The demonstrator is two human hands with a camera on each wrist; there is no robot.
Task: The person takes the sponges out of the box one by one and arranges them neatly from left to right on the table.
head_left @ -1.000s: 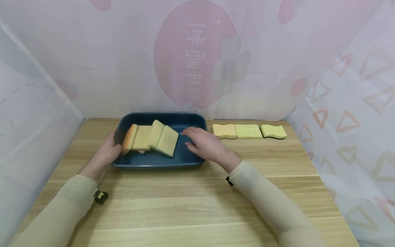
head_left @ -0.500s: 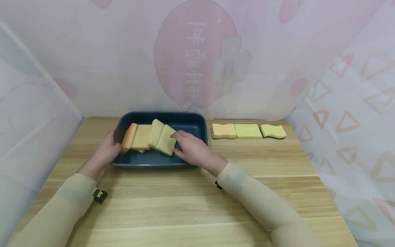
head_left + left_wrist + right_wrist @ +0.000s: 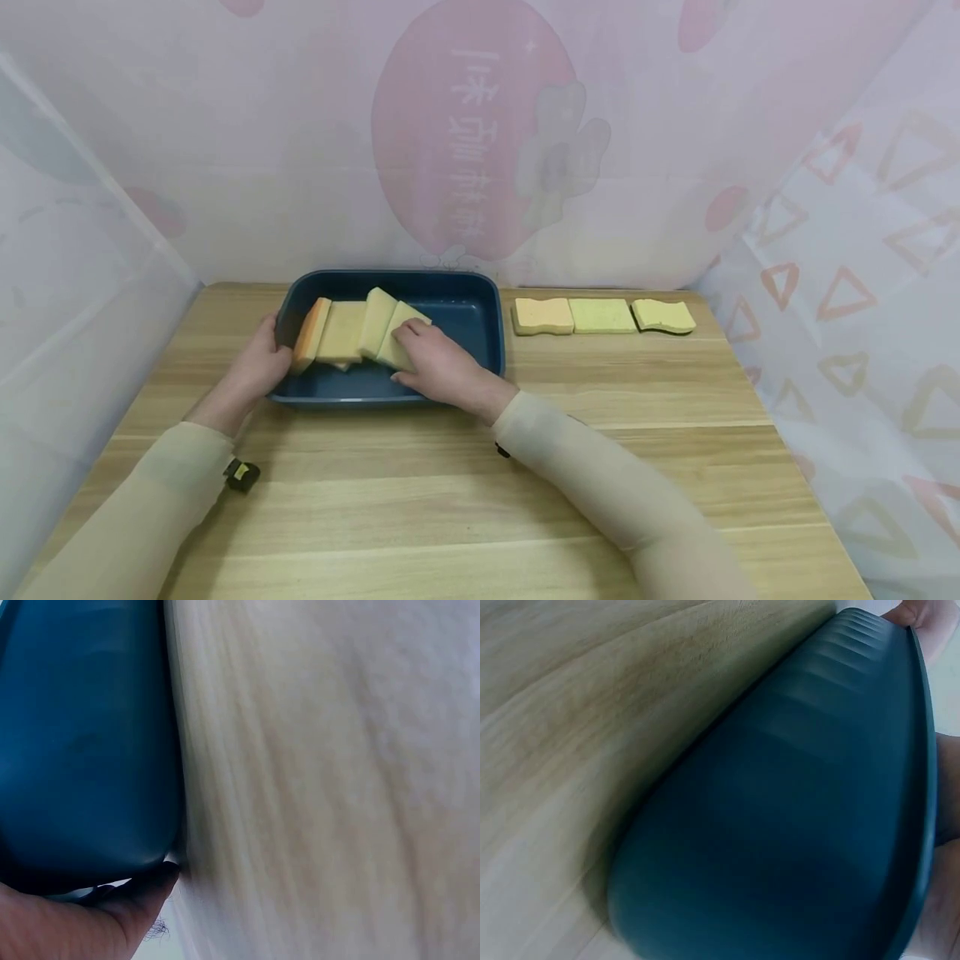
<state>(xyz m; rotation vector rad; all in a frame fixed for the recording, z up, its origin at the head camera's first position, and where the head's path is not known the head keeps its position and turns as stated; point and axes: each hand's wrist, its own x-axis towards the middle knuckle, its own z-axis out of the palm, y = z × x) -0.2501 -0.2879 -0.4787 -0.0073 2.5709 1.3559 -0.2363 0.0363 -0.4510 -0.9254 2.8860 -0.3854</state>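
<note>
A dark blue rectangular tray stands at the back left of the table with several pale yellow sponges inside. My left hand grips its left end, thumb at the rim; the left wrist view shows fingers at the tray's lower corner. My right hand reaches in over the near side. Its fingers lie over the rightmost sponge in the tray, with the thumb apart at the near edge. Left of that are a leaning sponge, a flat one and an orange-sided one on edge.
Right of the tray, along the table's back edge, three sponges sit in a row: a peach one, a lime one and a yellow one with a dark underside. Printed cloth walls enclose the wooden table.
My right hand has moved left across the tray, from beside the rightmost sponge to over it. The left hand has stayed at the tray's left end, and the sponges lie as before.
</note>
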